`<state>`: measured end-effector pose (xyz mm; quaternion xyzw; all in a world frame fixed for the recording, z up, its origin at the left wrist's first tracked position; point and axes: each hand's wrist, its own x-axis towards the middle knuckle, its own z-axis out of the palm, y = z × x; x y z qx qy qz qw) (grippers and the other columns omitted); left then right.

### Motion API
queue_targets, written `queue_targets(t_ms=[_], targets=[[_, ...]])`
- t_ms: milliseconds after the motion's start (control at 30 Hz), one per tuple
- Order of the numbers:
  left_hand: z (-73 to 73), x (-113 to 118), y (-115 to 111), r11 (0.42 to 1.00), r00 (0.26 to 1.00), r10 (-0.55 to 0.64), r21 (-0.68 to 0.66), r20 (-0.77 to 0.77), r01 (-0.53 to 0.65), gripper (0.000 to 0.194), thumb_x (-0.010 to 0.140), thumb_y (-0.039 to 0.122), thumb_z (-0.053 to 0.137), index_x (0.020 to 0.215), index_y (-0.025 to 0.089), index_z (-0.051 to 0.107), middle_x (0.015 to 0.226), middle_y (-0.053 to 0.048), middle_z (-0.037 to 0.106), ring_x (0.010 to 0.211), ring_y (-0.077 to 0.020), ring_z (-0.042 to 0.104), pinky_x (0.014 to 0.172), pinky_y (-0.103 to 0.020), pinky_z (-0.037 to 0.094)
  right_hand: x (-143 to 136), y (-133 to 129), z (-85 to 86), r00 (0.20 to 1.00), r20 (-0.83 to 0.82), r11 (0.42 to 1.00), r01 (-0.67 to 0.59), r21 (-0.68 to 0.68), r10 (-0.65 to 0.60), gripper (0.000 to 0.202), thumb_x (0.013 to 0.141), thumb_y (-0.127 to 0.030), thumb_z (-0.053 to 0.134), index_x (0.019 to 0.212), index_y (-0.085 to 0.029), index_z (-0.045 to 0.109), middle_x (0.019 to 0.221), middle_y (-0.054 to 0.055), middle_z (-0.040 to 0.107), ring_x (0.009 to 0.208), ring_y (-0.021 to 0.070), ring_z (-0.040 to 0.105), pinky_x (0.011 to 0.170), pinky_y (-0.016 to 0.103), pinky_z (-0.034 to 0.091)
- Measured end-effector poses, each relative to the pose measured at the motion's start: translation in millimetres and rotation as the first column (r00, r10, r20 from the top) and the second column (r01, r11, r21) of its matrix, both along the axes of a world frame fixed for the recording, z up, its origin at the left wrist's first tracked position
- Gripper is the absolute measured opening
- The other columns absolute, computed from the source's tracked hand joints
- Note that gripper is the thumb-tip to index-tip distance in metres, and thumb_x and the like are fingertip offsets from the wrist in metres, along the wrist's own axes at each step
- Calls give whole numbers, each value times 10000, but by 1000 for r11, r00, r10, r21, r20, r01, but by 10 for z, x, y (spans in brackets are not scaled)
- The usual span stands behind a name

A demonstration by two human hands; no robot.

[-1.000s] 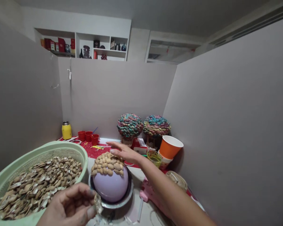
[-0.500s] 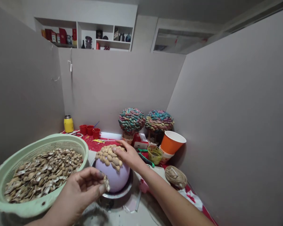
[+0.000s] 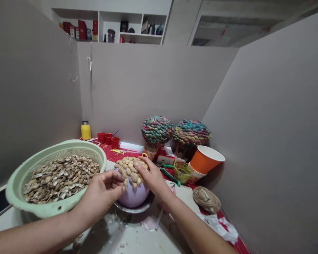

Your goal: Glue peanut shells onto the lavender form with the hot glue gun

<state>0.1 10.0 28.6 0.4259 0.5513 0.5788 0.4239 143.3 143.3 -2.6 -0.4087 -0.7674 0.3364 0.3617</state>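
A purple balloon (image 3: 134, 198) rests in a metal bowl (image 3: 137, 210), its top covered with peanut shells (image 3: 131, 171). My left hand (image 3: 110, 188) pinches a peanut shell (image 3: 125, 184) between thumb and fingers, against the balloon's left side at the edge of the shell layer. On the upper right of the balloon lies my right hand (image 3: 151, 173), fingers spread over the shells. Left of my hands stands a green basket (image 3: 13, 188) full of loose shell halves (image 3: 60, 180).
Behind are red cups (image 3: 115, 142), a yellow jar (image 3: 86, 130) and two colourful shell-covered domes (image 3: 157, 130). To the right are green-handled pliers (image 3: 171, 176), a yellow cup (image 3: 182, 172), an orange bucket (image 3: 205, 161) and a twine coil (image 3: 206, 199). Grey panels surround the table.
My left hand has brought its shell up and right, from in front of the balloon to the shell layer's edge. My right hand stays on the balloon. The view has shifted.
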Motion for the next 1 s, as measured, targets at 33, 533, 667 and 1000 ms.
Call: queue_targets(t_ms=[33, 533, 667, 1000], targets=[[5, 8, 5, 1000, 1000, 4, 7, -10, -3, 141, 600, 170, 727, 712, 151, 642, 654, 7, 639, 623, -141, 574, 615, -244, 415, 0, -1, -1, 1000, -1, 1000, 0, 2, 0, 588, 801, -603, 483, 1175, -162, 589, 1233, 124, 596, 1153, 304, 532, 1012, 439, 384], [-56, 51, 85, 1000, 987, 5, -7, -161, -6, 150, 617, 192, 665, 725, 156, 567, 653, 13, 612, 614, -137, 543, 608, -260, 401, 12, 12, -37, 1000, -28, 999, -8, 31, 9, 538, 811, -571, 515, 1169, -178, 602, 1192, 119, 624, 1107, 295, 562, 974, 431, 406], [-38, 86, 97, 1000, 984, 14, -7, -177, -15, 155, 612, 206, 648, 715, 165, 540, 641, 23, 587, 610, -137, 534, 602, -262, 393, 21, 5, -12, 1000, -28, 1000, -4, 30, 5, 556, 804, -567, 517, 1179, -165, 598, 1195, 130, 622, 1112, 296, 561, 979, 426, 402], [-58, 127, 120, 998, 956, 46, 47, -289, -33, 90, 651, 213, 565, 714, 182, 511, 581, 65, 480, 552, -108, 424, 533, -230, 343, 23, -6, -5, 1000, -28, 999, -9, 33, 10, 547, 820, -569, 502, 1176, -164, 595, 1173, 127, 630, 1098, 294, 564, 971, 434, 408]])
